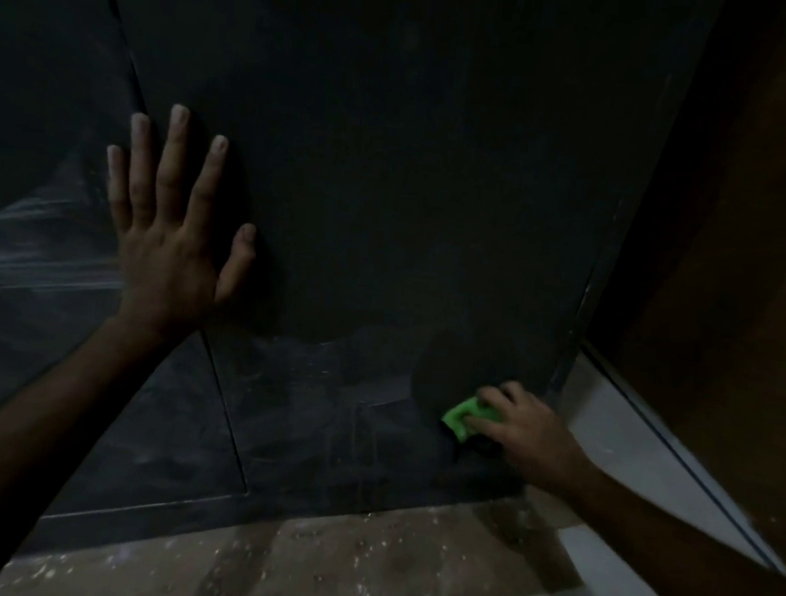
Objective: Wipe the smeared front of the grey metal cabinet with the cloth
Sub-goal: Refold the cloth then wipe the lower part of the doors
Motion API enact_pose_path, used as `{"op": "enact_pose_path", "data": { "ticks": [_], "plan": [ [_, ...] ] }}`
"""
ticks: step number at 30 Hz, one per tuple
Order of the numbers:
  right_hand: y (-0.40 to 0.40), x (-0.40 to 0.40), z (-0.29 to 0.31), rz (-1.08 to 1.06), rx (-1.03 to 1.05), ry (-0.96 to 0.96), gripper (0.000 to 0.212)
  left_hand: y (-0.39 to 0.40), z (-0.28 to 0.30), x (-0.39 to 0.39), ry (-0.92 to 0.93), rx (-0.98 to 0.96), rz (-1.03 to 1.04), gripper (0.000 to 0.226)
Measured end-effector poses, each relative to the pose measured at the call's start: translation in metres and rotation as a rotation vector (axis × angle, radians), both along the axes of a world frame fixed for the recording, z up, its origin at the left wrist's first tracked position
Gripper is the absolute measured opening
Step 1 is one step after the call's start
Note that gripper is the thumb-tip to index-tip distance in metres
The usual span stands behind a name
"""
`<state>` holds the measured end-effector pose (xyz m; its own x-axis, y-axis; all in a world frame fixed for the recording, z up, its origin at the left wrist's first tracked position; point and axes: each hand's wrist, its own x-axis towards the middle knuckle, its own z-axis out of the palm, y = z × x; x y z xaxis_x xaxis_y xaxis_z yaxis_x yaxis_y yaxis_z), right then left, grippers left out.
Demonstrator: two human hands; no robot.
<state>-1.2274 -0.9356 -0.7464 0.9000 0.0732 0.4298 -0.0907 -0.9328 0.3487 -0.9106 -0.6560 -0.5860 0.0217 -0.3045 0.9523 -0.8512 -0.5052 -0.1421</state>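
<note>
Grey metal cabinet (392, 166) front, dim light; pale smears low down and on left panel. Green cloth (464, 416) low on right door, near bottom right corner, against the metal. Right hand (524, 432) over cloth, fingers curled round it, pressing it to the door. Left hand (170, 233) flat on door at left seam, fingers straight and spread wide, holding nothing. Speckled brown floor (313, 569) below; white tile (594, 581) at right.

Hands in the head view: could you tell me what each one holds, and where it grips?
The right hand grips the green cloth from above, fingers curled over it. The left hand holds nothing.
</note>
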Motion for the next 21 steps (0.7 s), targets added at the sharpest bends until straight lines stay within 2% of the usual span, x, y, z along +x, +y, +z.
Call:
{"op": "enact_pose_path", "data": {
  "ticks": [3, 5, 6, 8, 10, 12, 14, 16, 18, 20, 21],
  "plan": [
    [-0.012, 0.018, 0.026, -0.097, 0.163, -0.300, 0.059, -0.002, -0.002, 0.002, -0.015, -0.007, 0.022, 0.070],
    [0.004, 0.055, 0.042, -0.024, 0.196, -0.504, 0.049, -0.004, -0.002, 0.002, -0.028, -0.024, 0.051, 0.071],
    [0.018, 0.072, 0.042, 0.038, 0.178, -0.542, 0.041, -0.005, -0.002, 0.001, -0.024, -0.027, 0.055, 0.071],
    [0.042, 0.087, 0.022, 0.144, 0.037, -0.433, 0.037, -0.005, 0.000, 0.001, -0.011, -0.022, 0.051, 0.071],
    [0.050, 0.074, -0.001, 0.205, -0.127, -0.151, 0.038, -0.004, 0.001, 0.000, -0.006, -0.016, 0.047, 0.070],
    [0.045, 0.054, 0.001, 0.187, -0.153, -0.015, 0.041, -0.002, -0.001, 0.001, -0.015, -0.012, 0.041, 0.069],
    [0.038, 0.057, 0.022, 0.145, -0.028, -0.141, 0.058, -0.004, -0.002, 0.005, -0.034, -0.023, 0.055, 0.070],
    [0.040, 0.079, 0.056, 0.089, 0.192, -0.456, 0.057, -0.006, -0.003, 0.007, -0.047, -0.037, 0.073, 0.070],
    [0.058, 0.111, 0.088, 0.072, 0.288, -0.692, 0.053, -0.009, -0.002, 0.007, -0.050, -0.048, 0.085, 0.071],
    [0.077, 0.131, 0.084, 0.139, 0.207, -0.731, 0.046, -0.009, -0.002, 0.007, -0.045, -0.043, 0.093, 0.071],
    [0.083, 0.133, 0.065, 0.209, 0.114, -0.643, 0.038, -0.008, -0.002, 0.007, -0.040, -0.040, 0.093, 0.071]
  ]
}}
